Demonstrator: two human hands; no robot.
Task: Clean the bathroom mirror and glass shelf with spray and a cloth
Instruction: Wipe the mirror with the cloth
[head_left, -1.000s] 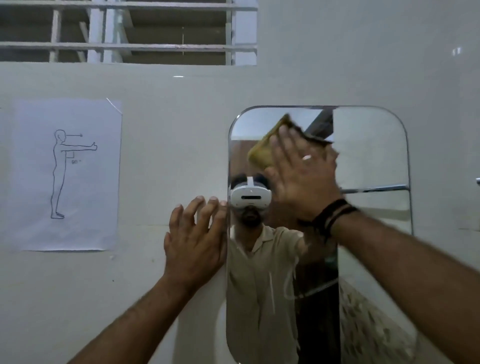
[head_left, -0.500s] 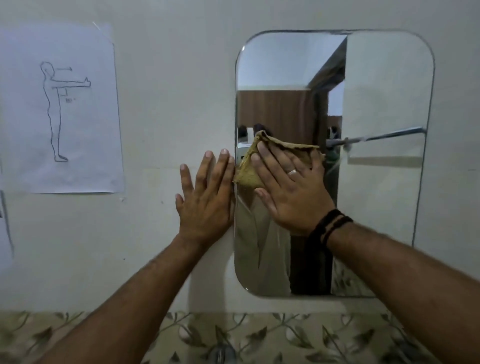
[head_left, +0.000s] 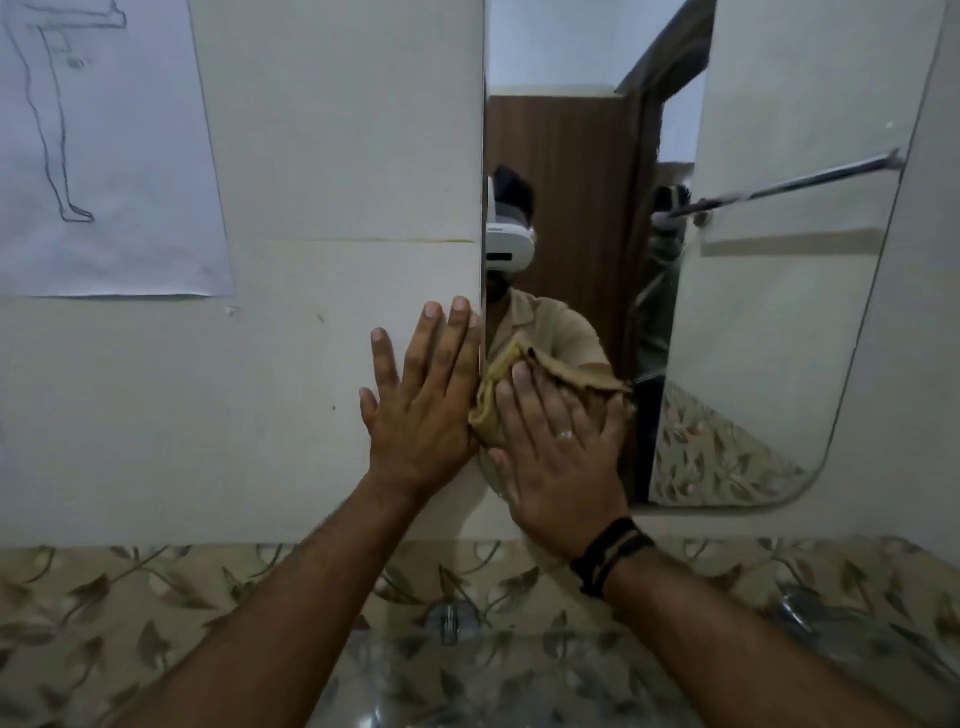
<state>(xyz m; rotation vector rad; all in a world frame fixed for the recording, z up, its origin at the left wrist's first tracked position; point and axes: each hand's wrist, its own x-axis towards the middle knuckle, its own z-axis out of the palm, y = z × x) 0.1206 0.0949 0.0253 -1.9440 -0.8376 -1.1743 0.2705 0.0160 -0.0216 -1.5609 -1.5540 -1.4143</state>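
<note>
A rounded mirror hangs on the pale wall, filling the upper right of the view. My right hand lies flat on a folded tan cloth and presses it against the mirror's lower left corner. My left hand rests flat on the wall with fingers spread, right beside the mirror's left edge. The glass shelf shows faintly at the bottom, below both arms, with a metal bracket on the wall. No spray bottle is in view.
A paper sheet with a drawn standing figure hangs on the wall at upper left. Leaf-patterned tiles run across the wall below the mirror. A towel rail and an open door appear only as reflections.
My right hand has wiped the cloth down the mirror's left side, from the top to the lower left corner. The view has dropped; my left hand has slid down the wall beside the mirror's edge.
</note>
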